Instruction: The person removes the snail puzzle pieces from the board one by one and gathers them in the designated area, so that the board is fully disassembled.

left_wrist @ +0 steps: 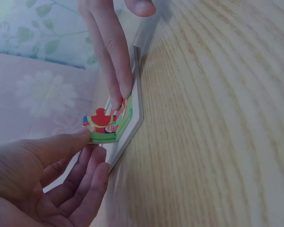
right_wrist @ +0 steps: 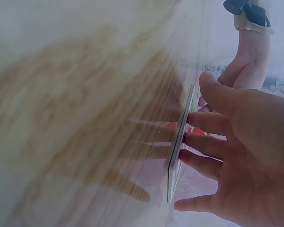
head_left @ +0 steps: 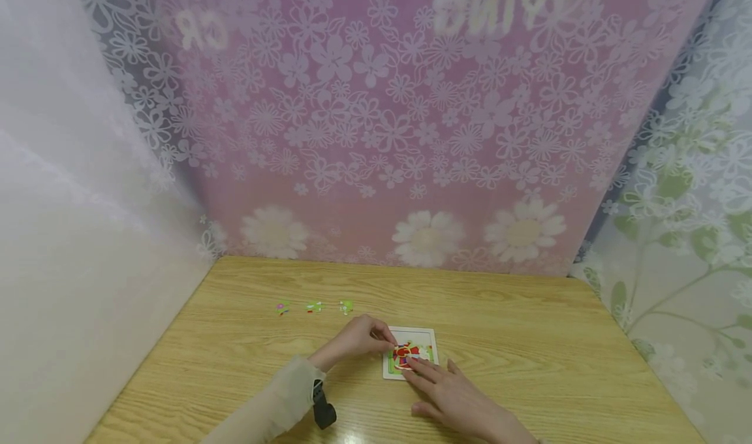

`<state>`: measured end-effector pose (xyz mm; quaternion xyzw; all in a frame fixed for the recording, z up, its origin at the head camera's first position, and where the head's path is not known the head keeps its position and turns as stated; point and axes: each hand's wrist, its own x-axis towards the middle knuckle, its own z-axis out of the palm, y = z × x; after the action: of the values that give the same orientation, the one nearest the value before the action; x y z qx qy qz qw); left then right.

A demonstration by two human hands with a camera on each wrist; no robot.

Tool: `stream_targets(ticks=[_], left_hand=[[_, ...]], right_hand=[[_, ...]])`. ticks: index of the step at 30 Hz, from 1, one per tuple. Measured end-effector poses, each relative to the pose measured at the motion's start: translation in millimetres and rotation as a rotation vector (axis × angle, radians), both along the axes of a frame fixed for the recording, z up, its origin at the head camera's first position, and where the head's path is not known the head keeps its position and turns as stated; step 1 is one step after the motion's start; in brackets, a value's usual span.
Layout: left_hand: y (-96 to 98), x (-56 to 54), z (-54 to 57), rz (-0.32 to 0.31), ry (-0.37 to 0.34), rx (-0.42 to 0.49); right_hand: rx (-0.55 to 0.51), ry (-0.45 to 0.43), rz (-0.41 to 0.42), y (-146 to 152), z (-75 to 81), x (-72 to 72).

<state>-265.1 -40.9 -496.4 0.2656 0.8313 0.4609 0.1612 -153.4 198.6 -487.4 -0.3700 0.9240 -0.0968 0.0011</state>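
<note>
Piece pinched between the thumb and fingers of my left hand, at the left side of the board; whether the two touch I can't tell. Its red knob points right, toward my right hand, and its straight green edge faces left. Its long axis seems to run near to far along that edge, though the slanted view leaves me unsure. My right hand has its fingers spread, tips resting on the board's near part. Three loose pieces lie in a row on the table, far and to the left.
</note>
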Motion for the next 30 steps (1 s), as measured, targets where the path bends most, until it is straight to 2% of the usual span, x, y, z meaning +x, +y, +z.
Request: stream_targets(ticks=[12, 20, 30], left_hand=[[-1.2, 2.4, 1.9, -0.012, 0.003, -0.008], [-1.3, -2.3, -3.4, 0.007, -0.056, 0.019], [0.1, -4.0, -6.5, 0.016, -0.081, 0.039]], right_hand=[[0.059, 0.016, -0.021, -3.3, -0.8, -1.4], [0.078, 0.095, -0.004, -5.5, 3.1, 0.3], [0.08, 0.118, 0.01, -4.2, -0.8, -0.2]])
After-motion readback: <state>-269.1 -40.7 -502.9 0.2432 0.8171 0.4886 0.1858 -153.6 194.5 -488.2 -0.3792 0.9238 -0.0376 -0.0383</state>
